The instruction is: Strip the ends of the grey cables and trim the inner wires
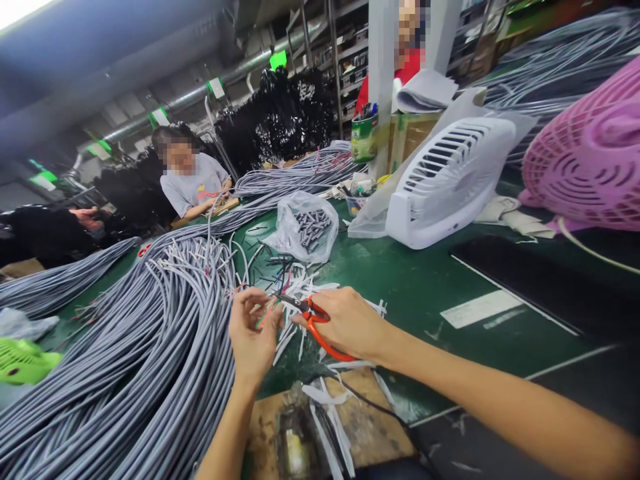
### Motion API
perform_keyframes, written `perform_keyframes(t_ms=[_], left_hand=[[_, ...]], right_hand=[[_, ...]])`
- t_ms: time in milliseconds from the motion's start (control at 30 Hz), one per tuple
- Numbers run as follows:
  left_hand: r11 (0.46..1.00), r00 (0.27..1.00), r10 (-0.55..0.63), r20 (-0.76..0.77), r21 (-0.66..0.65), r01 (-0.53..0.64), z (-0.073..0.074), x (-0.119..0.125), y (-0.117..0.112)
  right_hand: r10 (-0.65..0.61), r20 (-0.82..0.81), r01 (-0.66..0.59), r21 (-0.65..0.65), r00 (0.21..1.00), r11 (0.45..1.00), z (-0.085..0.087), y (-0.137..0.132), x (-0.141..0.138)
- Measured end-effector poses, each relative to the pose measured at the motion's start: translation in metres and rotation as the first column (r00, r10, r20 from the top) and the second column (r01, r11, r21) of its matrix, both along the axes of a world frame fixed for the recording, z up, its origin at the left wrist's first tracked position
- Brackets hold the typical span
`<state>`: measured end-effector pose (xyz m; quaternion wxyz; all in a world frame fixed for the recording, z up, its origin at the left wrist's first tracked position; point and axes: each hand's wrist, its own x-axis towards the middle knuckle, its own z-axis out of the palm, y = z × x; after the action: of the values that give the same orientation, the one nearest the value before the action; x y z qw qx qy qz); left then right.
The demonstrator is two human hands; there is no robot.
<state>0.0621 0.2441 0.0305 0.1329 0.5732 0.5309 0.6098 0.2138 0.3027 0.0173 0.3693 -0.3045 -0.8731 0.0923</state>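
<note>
Fingers of left hand (255, 337) pinch together, seemingly on thin coloured wires (264, 317); fingers of right hand (353, 323) wrap orange handles of scissors (303, 306), near left fingertips, over bench (410, 287). White scraps (306, 285) suggest cutting well under way; number of cables (165, 320) left, cannot tell. Scissors point left and slightly away, long axis slanting from near right. Cables curve lengthwise away, many pale ends bunched at far side.
</note>
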Motion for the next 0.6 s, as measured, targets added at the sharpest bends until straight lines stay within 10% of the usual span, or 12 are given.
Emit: perform_keyframes(t_ms=[167,333,500,600], left_hand=[[0.924,1.0,-0.001,0.015,-0.381,0.006,-0.014,-0.023,0.022],[0.933,0.995,0.057,0.076,-0.358,-0.026,0.003,-0.029,0.016],[0.961,0.916,0.087,0.392,-0.276,0.027,0.066,-0.006,-0.056],[0.848,0.858,0.127,0.497,-0.503,0.166,0.072,0.001,-0.117]], right_hand=[[-0.213,0.015,0.213,-0.152,0.977,0.965,0.016,0.015,0.008],[-0.354,0.538,0.51,-0.172,0.765,0.842,0.028,0.039,0.024],[-0.216,0.677,0.448,-0.187,0.704,0.875,0.028,0.052,0.037],[-0.082,0.707,0.33,-0.221,0.703,0.918,0.03,0.044,0.038]])
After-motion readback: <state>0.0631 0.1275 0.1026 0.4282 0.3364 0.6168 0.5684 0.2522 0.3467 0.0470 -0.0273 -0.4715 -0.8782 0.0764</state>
